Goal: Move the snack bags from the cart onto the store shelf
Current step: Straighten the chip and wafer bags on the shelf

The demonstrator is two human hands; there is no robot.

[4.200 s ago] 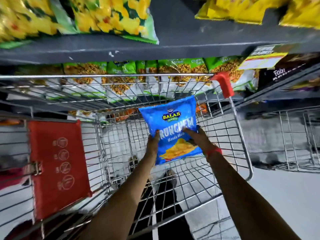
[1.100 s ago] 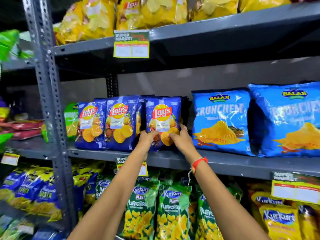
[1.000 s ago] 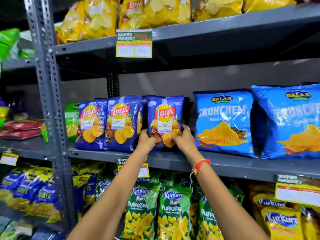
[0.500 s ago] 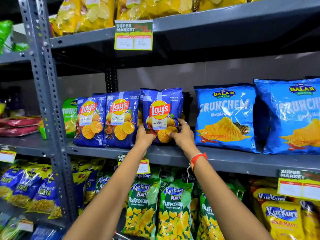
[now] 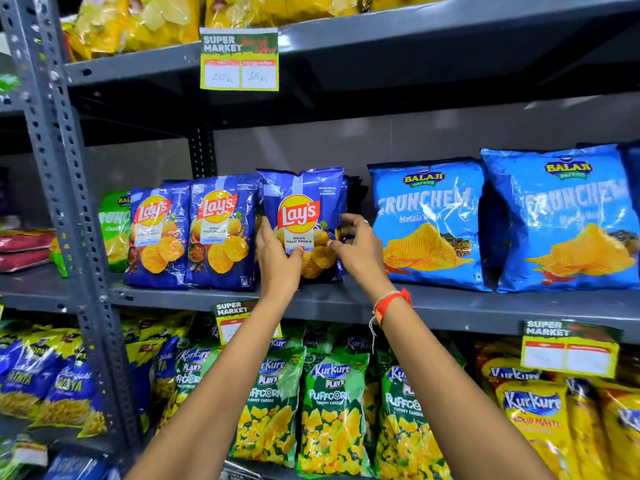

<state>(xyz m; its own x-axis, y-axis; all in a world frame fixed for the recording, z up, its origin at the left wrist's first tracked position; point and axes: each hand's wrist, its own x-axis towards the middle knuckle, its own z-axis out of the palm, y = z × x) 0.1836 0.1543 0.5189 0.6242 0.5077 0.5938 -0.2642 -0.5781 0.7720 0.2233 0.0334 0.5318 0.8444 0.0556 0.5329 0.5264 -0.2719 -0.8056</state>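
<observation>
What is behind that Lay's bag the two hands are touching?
Behind the front Lay's bag, edges of at least one more blue bag peek out on its right. How many stand behind is hidden.

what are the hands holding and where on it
Both hands, left and right, grip the upright dark blue Lay's chip bag by its lower side edges.

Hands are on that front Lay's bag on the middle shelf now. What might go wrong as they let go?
1. The Lay's Magic Masala bag stands upright near the shelf's front edge; once the left hand and right hand release, it may tip forward off the shelf.
2. The right hand's fingers reach behind the bag, so pulling out could drag it or nudge the Balaji Crunchem bag beside it.
</observation>
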